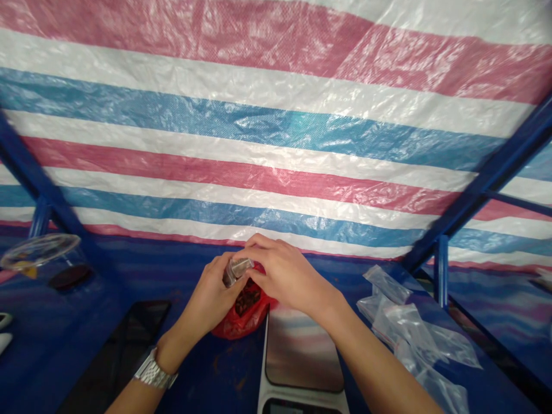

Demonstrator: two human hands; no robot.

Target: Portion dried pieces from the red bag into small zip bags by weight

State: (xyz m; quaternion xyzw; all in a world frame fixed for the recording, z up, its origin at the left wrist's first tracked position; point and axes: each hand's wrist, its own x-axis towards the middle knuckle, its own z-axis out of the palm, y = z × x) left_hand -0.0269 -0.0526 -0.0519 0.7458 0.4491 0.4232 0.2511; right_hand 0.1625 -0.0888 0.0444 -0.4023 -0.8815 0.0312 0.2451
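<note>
2 hands (pixel 210 294) (pixel 295 279) meet, fingers (pixel 255 255) bent, at clear plastic (pixel 236 270).

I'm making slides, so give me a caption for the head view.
Left hand and right hand hold clear plastic by a red bag of dark pieces, beside a scale.

The bag (pixel 240 328) is plain red, the tabletop (pixel 196 374) deep blue, the sheeting (pixel 276 123) striped red, white and blue.

The red bag (pixel 240 328) is partly hidden, its dark contents (pixel 245 300) too blurred to identify; the bottom edge crops the scale (pixel 304 351), the left a white object (pixel 4 342).
</note>
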